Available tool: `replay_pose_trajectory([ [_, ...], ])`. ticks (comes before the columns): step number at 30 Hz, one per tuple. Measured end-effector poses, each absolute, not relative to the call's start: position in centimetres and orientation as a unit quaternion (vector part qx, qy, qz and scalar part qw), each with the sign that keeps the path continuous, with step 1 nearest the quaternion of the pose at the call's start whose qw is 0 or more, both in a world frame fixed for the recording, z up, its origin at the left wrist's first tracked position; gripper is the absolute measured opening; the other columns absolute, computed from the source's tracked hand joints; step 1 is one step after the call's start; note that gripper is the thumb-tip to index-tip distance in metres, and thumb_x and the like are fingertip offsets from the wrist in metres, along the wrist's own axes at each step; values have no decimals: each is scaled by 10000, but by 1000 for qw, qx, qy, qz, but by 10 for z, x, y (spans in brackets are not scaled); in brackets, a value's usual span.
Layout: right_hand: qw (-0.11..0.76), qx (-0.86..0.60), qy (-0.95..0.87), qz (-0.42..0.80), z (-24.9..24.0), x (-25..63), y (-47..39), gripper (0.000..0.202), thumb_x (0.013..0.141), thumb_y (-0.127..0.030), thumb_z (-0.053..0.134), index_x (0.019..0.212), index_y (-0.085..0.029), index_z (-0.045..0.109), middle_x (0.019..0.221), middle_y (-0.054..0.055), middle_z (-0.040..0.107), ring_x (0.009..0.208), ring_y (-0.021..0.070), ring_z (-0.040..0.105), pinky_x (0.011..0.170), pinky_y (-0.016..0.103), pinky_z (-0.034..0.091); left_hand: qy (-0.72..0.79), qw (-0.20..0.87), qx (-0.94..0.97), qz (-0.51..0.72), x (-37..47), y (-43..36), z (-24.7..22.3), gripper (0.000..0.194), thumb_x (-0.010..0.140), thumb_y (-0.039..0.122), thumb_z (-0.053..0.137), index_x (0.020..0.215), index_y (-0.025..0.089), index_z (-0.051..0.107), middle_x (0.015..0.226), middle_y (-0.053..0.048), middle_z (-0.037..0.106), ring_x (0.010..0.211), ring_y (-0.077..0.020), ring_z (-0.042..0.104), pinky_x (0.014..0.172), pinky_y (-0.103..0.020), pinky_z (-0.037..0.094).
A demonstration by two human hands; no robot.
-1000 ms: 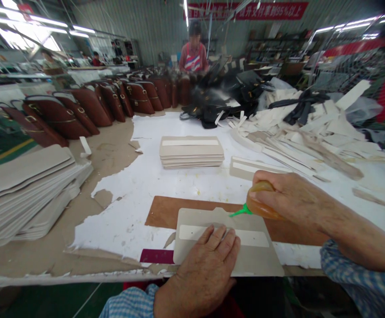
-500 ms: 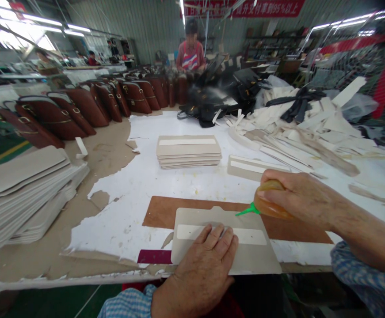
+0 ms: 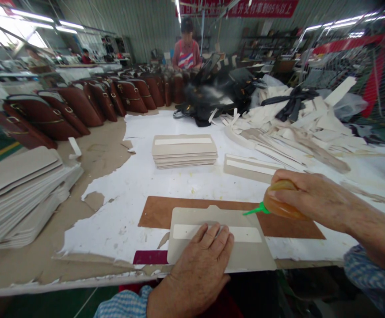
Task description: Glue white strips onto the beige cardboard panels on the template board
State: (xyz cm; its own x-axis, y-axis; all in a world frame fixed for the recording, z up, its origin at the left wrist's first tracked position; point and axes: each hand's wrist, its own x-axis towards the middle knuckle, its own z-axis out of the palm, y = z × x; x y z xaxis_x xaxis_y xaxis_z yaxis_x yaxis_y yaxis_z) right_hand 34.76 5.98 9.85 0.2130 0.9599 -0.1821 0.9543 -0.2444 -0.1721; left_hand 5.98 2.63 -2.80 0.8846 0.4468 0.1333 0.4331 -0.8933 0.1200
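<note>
The grey panel [image 3: 245,256] lies flat at the near edge of the table [image 3: 165,176], partly over a brown board [image 3: 291,225], with a white strip [image 3: 245,234] running across its width. My left hand [image 3: 199,269] rests palm-down on the panel's near left portion, fingers spread flat and overlapping the strip; it presses the panel and grips nothing. My right hand [image 3: 306,196] is closed around an amber squeeze bottle [image 3: 280,205], held sideways just beyond the panel's far right corner. The bottle's green nozzle [image 3: 255,209] points left, its tip near the panel's far edge; I cannot tell whether it touches.

A dark red piece [image 3: 150,257] lies just beside the panel's left near corner. Farther out on the torn white table covering sit a stack of finished panels [image 3: 184,151] and a single panel [image 3: 248,168] to its right. A tall stack of grey sheets [image 3: 20,194] occupies the left side. Loose white strips and scraps [image 3: 298,128] are heaped at the right. Brown bags [image 3: 79,106] stand in a row along the far left, black bags [image 3: 219,97] at the far centre. A person [image 3: 186,51] sits at the far end, in a metal-walled workshop.
</note>
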Motion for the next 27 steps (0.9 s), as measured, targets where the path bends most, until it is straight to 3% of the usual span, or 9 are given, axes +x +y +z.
replay_pose_trajectory([
  [27, 128, -801, -565, 153, 84, 378, 34, 427, 757, -667, 479, 826, -284, 655, 711, 20, 686, 720, 297, 635, 662, 405, 417, 230, 42, 970, 65, 61, 27, -27, 728, 1075, 519, 551, 1617, 72, 360, 1678, -156, 440, 1541, -346, 387, 1311, -486, 242],
])
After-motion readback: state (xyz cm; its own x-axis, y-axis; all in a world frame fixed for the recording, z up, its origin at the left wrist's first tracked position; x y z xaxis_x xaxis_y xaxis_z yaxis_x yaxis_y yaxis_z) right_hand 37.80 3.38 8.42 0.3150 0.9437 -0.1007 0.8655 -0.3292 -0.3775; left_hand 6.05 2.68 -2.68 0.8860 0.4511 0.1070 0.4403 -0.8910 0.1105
